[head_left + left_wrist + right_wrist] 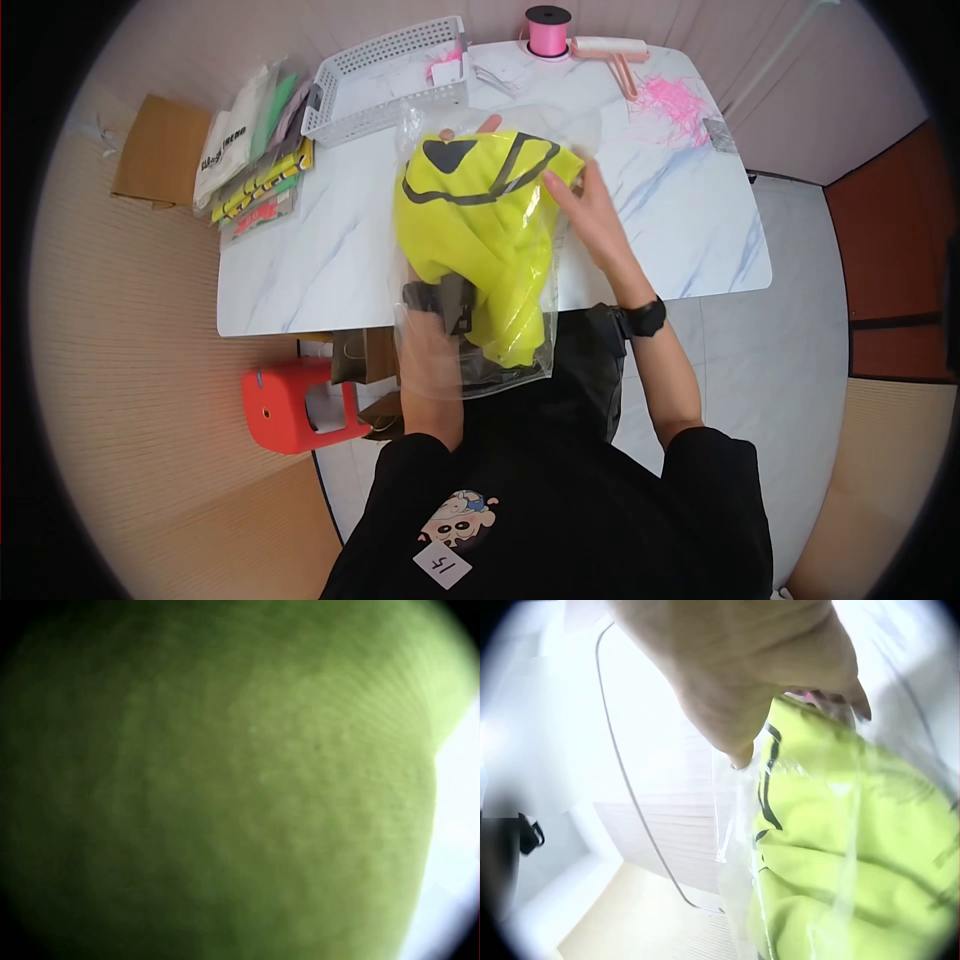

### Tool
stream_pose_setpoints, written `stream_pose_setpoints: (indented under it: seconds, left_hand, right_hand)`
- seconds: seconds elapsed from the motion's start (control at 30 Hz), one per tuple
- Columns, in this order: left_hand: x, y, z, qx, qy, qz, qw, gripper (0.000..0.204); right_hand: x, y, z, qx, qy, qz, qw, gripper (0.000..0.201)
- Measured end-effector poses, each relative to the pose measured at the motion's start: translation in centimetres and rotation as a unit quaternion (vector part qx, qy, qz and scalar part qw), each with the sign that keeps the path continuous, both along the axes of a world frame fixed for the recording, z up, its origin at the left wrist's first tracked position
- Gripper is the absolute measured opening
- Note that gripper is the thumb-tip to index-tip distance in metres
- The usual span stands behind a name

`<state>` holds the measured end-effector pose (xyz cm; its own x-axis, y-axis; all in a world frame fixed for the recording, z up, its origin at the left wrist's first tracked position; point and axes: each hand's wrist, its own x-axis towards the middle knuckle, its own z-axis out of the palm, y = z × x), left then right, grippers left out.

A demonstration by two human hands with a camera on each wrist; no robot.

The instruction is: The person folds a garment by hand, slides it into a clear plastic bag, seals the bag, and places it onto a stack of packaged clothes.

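A neon yellow folded garment (480,220) with black printed lines is inside a clear plastic bag (478,385), raised over the front of the table. My left forearm reaches into the bag from its near end, a black wrist strap showing through the film. Cloth covers most of my left hand (490,124); only fingertips show past the garment's far edge, so I cannot tell how its fingers lie. Yellow-green cloth fills the left wrist view. With thumb and fingers, my right hand (598,215) grips the garment's upper right corner through the film.
Several bagged garments (240,150) are piled at the table's left, beside brown paper (160,150). Along the back stand a white basket (355,125), a pink ribbon spool (547,38) and a lint roller (610,46). Pink shreds (672,105) lie at right. A red stool (275,408) is below.
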<state>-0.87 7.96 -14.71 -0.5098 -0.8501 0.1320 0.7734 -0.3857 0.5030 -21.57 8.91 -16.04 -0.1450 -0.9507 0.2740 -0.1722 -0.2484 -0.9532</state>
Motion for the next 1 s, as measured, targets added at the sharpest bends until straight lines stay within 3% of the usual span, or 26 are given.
stream_pose_setpoints:
  seconds: [0.07, 0.13, 0.23, 0.3, 0.33, 0.4, 0.43, 0.67, 0.73, 0.8, 0.83, 0.9, 0.93, 1.0]
  left_hand:
    - [-0.6, -0.5, -0.4, -0.073, -0.133, 0.050, 0.987, 0.051]
    - [0.6, -0.8, -1.2, -0.136, -0.263, 0.106, 0.949, 0.051]
    - [3.2, 3.9, -3.8, -0.204, -0.445, 0.184, 0.853, 0.051]
    - [3.3, 5.9, -5.0, -0.229, -0.556, 0.228, 0.766, 0.051]
    - [3.0, 6.9, -4.8, -0.218, -0.557, 0.231, 0.768, 0.051]
    - [1.8, 8.1, -4.1, -0.299, -0.569, 0.243, 0.727, 0.049]
    - [1.8, 8.3, -4.4, -0.292, -0.568, 0.245, 0.729, 0.049]
    - [3.1, 9.7, -7.5, -0.112, -0.454, 0.218, 0.857, 0.048]
    - [2.7, 10.6, -9.2, -0.081, -0.435, 0.213, 0.871, 0.048]
    - [0.1, 11.4, -11.7, -0.034, -0.334, 0.209, 0.919, 0.047]
    - [-1.6, 11.7, -10.9, -0.035, -0.333, 0.206, 0.919, 0.047]
    - [-4.7, 13.1, -9.0, 0.219, -0.245, 0.293, 0.898, 0.046]
    - [-5.2, 13.6, -9.3, 0.119, -0.296, 0.350, 0.881, 0.041]
    - [-4.4, 14.9, -7.3, 0.099, -0.284, 0.331, 0.895, 0.039]
  right_hand:
    - [1.3, -0.8, -0.2, 0.008, -0.047, 0.015, 0.999, 0.044]
    - [1.0, -1.5, -1.0, -0.009, -0.015, -0.017, 1.000, 0.038]
    - [-0.4, -2.6, -2.6, -0.013, 0.003, -0.057, 0.998, 0.028]
    - [-1.2, -3.6, -3.9, -0.004, 0.102, -0.086, 0.991, 0.028]
    - [-1.1, -4.3, -4.5, 0.006, 0.063, -0.078, 0.995, 0.028]
    - [-0.7, -4.1, -4.3, 0.021, 0.085, -0.058, 0.994, 0.027]
    - [-0.4, -3.9, -3.9, 0.033, 0.104, -0.047, 0.993, 0.027]
    - [0.7, -4.8, -4.8, 0.048, 0.220, 0.001, 0.974, 0.031]
    - [1.1, -4.6, -3.8, 0.057, 0.234, -0.009, 0.971, 0.034]
    - [1.4, -5.2, -4.6, 0.031, 0.214, -0.039, 0.976, 0.035]
    - [1.4, -5.5, -5.0, 0.007, 0.194, -0.070, 0.979, 0.035]
    - [1.1, -5.8, -5.5, 0.015, 0.222, -0.087, 0.971, 0.035]
    - [0.9, -6.3, -5.7, 0.017, 0.250, -0.096, 0.963, 0.035]
    - [0.1, -7.5, -6.4, 0.010, 0.255, -0.092, 0.962, 0.036]
